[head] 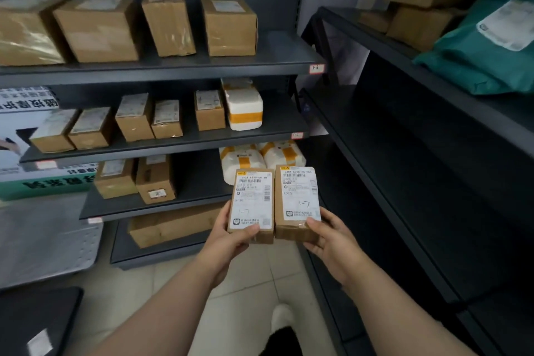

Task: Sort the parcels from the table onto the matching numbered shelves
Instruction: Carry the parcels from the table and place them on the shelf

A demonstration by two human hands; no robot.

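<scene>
Print's too tiny to read apart from a scribbled 1-7 on each. Left hand point(228, 237) clamps the left parcel point(252, 196), right hand point(332, 240) the right parcel point(297, 196), near ends, fingers hidden underneath. They're side by side in mid-air, long axes pointing away toward the shelves point(173, 145).

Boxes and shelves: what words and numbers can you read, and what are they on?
"1-7": handwritten on the left parcel, held by the left hand.
"A130": printed on that label.
"1-7": handwritten on the right parcel, held by the right hand.
"A020": printed on that label.
"1-6": upper shelf tag.
"1-7": lower shelf tag.
Too blurred: labels on the shelved parcels and the poster.
</scene>
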